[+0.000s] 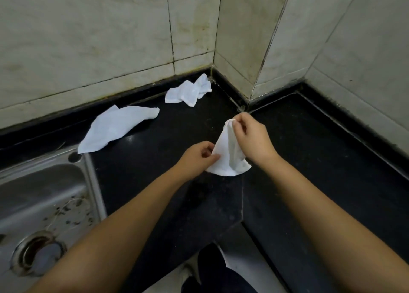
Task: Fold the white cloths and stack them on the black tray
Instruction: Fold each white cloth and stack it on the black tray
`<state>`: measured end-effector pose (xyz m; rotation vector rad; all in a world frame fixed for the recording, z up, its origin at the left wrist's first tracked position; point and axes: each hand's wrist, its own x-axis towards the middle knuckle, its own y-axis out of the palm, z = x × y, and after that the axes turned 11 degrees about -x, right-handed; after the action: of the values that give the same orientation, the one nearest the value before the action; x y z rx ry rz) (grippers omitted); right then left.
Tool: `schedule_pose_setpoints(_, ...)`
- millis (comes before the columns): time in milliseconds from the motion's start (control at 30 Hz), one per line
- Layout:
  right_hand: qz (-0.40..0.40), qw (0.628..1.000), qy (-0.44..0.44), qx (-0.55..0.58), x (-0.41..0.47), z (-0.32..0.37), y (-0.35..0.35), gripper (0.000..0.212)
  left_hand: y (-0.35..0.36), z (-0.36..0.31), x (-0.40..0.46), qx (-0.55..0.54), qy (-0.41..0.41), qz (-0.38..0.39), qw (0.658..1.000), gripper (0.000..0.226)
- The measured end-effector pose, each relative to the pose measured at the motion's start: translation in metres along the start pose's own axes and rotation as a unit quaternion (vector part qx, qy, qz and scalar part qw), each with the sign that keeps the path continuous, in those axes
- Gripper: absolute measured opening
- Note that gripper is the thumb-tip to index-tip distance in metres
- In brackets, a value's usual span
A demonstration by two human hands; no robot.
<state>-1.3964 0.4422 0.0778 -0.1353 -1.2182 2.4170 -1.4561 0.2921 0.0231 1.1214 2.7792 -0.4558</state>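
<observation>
A white cloth (228,154) hangs in a cone shape over the black counter, its lower edge touching the surface. My right hand (252,137) pinches its top corner, lifted up. My left hand (198,157) pinches the cloth's left edge lower down. A second white cloth (115,127) lies flat and loosely spread at the back left, near the sink. A third white cloth (190,91) lies crumpled in the back corner by the wall. No black tray shows apart from the black counter (168,182) itself.
A steel sink (42,206) with a drain takes up the left front. Tiled walls (110,38) close the back and right, with a jutting corner column (254,55). The counter's front edge cuts in near my legs at the bottom.
</observation>
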Motion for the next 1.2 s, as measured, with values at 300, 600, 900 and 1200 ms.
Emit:
schedule_pose_setpoints(300,0.191,0.973,-0.005,-0.126,0.024,-0.001,-0.059,0.010,-0.073,-0.016,-0.017,0.034,0.037,-0.167,0.985,0.018)
schedule_pose_setpoints(600,0.037,0.997,0.017,0.071,0.045,0.015,-0.050,0.008,-0.114,-0.043,-0.014,-0.100,0.099,-0.247,0.959,0.013)
schedule_pose_setpoints(900,0.172,0.966,0.084,0.176,-0.021,-0.063,-0.007,0.008,-0.075,0.039,-0.064,-0.213,-0.086,-0.070,0.971,0.012)
schedule_pose_setpoints(1200,0.360,0.912,0.187,0.069,-0.049,-0.105,0.024,0.012,-0.047,0.095,-0.074,-0.071,-0.272,0.015,0.960,0.025)
